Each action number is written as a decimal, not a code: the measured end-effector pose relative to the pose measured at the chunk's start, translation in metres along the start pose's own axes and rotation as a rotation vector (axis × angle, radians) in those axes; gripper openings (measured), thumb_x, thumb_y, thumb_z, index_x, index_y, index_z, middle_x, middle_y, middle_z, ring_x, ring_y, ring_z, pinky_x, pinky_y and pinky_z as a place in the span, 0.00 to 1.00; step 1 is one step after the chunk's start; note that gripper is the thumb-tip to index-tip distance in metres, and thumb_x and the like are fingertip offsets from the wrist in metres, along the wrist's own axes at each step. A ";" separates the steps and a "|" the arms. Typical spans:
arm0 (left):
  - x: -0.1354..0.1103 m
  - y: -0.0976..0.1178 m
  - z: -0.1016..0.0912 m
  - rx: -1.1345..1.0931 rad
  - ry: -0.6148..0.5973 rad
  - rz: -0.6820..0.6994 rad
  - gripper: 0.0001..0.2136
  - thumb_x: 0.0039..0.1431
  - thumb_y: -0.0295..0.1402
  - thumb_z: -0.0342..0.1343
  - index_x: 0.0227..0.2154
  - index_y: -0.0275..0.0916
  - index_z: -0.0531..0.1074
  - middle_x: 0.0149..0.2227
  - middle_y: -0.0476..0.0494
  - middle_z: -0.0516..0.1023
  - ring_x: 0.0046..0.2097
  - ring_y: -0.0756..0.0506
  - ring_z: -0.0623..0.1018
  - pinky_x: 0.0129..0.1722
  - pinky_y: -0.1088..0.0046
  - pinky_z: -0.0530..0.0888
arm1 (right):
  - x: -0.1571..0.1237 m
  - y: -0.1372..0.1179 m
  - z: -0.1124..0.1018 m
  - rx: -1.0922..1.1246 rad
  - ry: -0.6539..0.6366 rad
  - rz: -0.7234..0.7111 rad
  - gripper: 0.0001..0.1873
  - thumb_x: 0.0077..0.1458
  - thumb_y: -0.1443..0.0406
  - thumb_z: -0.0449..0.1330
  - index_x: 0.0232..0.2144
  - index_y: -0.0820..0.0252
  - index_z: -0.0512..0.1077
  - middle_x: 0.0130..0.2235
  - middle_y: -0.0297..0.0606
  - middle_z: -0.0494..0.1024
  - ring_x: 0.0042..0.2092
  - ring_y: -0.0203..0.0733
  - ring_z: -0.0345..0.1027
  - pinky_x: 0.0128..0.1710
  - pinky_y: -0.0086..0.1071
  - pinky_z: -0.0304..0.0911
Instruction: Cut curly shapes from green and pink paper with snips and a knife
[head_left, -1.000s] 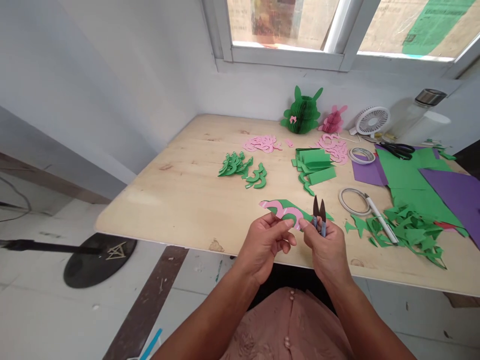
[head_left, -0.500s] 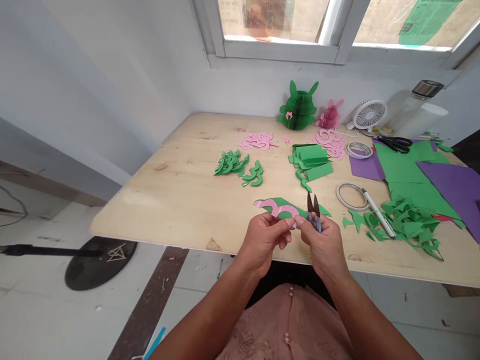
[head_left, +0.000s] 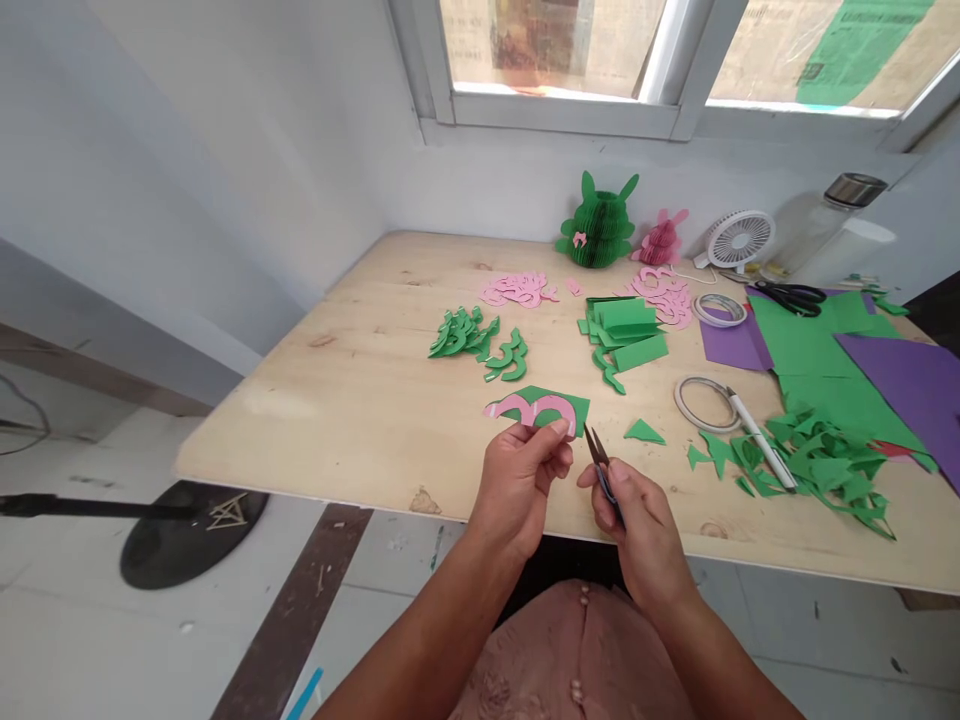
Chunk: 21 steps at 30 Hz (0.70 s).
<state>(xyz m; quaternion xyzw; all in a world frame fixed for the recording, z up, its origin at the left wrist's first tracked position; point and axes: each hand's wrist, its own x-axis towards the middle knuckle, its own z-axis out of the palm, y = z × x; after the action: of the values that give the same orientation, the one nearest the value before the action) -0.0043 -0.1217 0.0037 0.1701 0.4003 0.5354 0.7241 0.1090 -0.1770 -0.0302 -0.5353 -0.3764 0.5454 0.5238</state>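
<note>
Between thumb and fingers, my left hand [head_left: 521, 480] pinches a curvy pink paper cutout [head_left: 556, 408] laid over a piece of green paper [head_left: 536, 394]. The pink shape has two arches with whitish shiny spots on it. My right hand [head_left: 641, 510] is closed around small thread snips [head_left: 600, 460]. Their dark blades point up and left, close to the right edge of the green paper; whether they touch it I cannot tell. A loose green triangle scrap [head_left: 645, 432] lies on the table just beyond the snips.
Green cutouts [head_left: 459, 333] and pink cutouts [head_left: 517, 289] lie in piles, with folded green strips [head_left: 626, 325] beside them. To the right are tape rolls [head_left: 706, 402], a white pen [head_left: 761, 438], green scraps [head_left: 832, 465] and black scissors [head_left: 789, 297]. A green honeycomb paper figure [head_left: 598, 225] stands behind.
My right hand has come off the paper and moved down, turning the snips leftward with blades closer together. My left hand has shifted the papers slightly left. The green triangle scrap now shows fully.
</note>
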 end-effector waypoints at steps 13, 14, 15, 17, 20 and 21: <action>0.002 -0.002 -0.002 -0.174 -0.071 -0.100 0.10 0.40 0.27 0.69 0.22 0.33 0.71 0.24 0.50 0.72 0.27 0.53 0.70 0.29 0.77 0.67 | 0.003 0.006 0.003 -0.018 -0.017 -0.032 0.23 0.61 0.49 0.51 0.30 0.61 0.72 0.19 0.27 0.56 0.22 0.32 0.45 0.23 0.31 0.41; 0.003 -0.003 -0.003 -0.182 -0.079 -0.114 0.10 0.41 0.27 0.69 0.22 0.33 0.72 0.25 0.49 0.72 0.28 0.53 0.71 0.29 0.77 0.68 | 0.003 0.006 0.004 -0.019 -0.015 -0.037 0.23 0.61 0.49 0.51 0.30 0.61 0.72 0.19 0.27 0.56 0.22 0.32 0.45 0.22 0.31 0.41; 0.003 -0.003 -0.004 -0.186 -0.083 -0.123 0.09 0.41 0.27 0.68 0.22 0.33 0.72 0.25 0.49 0.72 0.29 0.52 0.71 0.30 0.76 0.68 | 0.004 0.005 0.004 -0.020 -0.013 -0.042 0.23 0.61 0.49 0.51 0.30 0.61 0.72 0.19 0.27 0.56 0.22 0.32 0.45 0.22 0.31 0.41; 0.004 -0.004 -0.006 -0.187 -0.081 -0.125 0.09 0.41 0.27 0.68 0.22 0.33 0.72 0.26 0.48 0.73 0.30 0.52 0.72 0.31 0.76 0.69 | 0.004 0.004 0.005 -0.018 -0.015 -0.050 0.23 0.61 0.49 0.51 0.29 0.62 0.72 0.19 0.27 0.56 0.22 0.31 0.46 0.22 0.30 0.42; 0.003 -0.005 -0.007 -0.180 -0.072 -0.121 0.09 0.42 0.27 0.68 0.21 0.33 0.72 0.26 0.48 0.74 0.31 0.51 0.72 0.32 0.75 0.69 | 0.002 0.003 0.005 -0.006 -0.020 -0.052 0.23 0.61 0.49 0.52 0.29 0.62 0.72 0.18 0.27 0.56 0.22 0.31 0.46 0.22 0.30 0.43; 0.003 -0.005 -0.006 -0.177 -0.071 -0.124 0.09 0.42 0.28 0.68 0.21 0.33 0.72 0.26 0.47 0.74 0.31 0.51 0.73 0.32 0.74 0.69 | 0.002 0.003 0.005 -0.002 -0.024 -0.044 0.22 0.61 0.49 0.52 0.29 0.62 0.72 0.19 0.27 0.56 0.22 0.31 0.46 0.22 0.30 0.42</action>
<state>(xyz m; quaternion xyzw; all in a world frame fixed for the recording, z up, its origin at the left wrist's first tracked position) -0.0057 -0.1220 -0.0047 0.0993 0.3355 0.5163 0.7817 0.1033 -0.1748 -0.0330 -0.5207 -0.3948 0.5400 0.5304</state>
